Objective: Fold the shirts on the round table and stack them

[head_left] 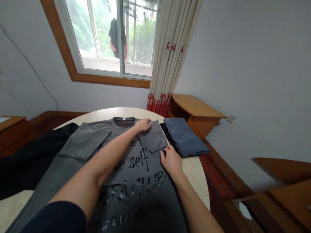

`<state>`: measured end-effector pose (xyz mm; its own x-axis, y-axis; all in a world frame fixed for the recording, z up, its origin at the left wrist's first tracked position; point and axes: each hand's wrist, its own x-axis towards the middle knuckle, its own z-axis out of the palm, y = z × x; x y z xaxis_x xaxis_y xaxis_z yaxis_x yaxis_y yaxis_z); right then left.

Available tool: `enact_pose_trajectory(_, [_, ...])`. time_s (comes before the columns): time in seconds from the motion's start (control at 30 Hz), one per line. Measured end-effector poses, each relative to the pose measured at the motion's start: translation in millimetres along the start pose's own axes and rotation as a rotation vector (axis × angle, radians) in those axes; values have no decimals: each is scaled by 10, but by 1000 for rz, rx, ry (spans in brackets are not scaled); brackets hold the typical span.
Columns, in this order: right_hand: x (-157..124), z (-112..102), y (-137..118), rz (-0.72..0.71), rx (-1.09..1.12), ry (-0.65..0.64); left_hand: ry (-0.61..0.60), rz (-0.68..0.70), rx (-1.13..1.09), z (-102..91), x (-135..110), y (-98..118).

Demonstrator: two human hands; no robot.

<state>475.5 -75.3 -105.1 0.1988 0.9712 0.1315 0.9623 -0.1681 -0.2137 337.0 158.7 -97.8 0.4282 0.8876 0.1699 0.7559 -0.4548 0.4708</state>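
Observation:
A dark grey T-shirt [148,168] with black lettering lies spread on a round table, its neckline away from me. Both short sleeves are folded inward over the chest. My left hand [143,124] reaches across the shirt to the shoulder beside the collar, fingers curled onto the cloth there. At the outer edge of the right-side sleeve [155,137], near its hem, my right hand [172,158] has thumb and fingers bent closed on the fabric. The undersides of both hands are hidden.
A folded blue-grey garment [184,136] lies on a black one at the table's [199,181] right edge. Black clothing [31,155] is heaped at left. A wooden cabinet [199,106], a curtain [170,55] and a window stand beyond.

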Motion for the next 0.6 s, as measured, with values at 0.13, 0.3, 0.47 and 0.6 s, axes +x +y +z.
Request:
enact_pose_trajectory(0.13, [67, 42, 72, -65, 42, 5, -27, -60, -96, 313, 508, 77])
enact_pose_trajectory(0.3, [140, 67, 83, -128, 66, -51, -36, -89, -214, 501, 868, 114])
enact_pose_trajectory(0.47, [156, 43, 40, -53, 42, -71, -44, -10, -328, 542, 984, 109])
enact_pose_trajectory(0.6, [136, 34, 2, 52, 9, -79, 7, 42, -347, 568, 903, 54])
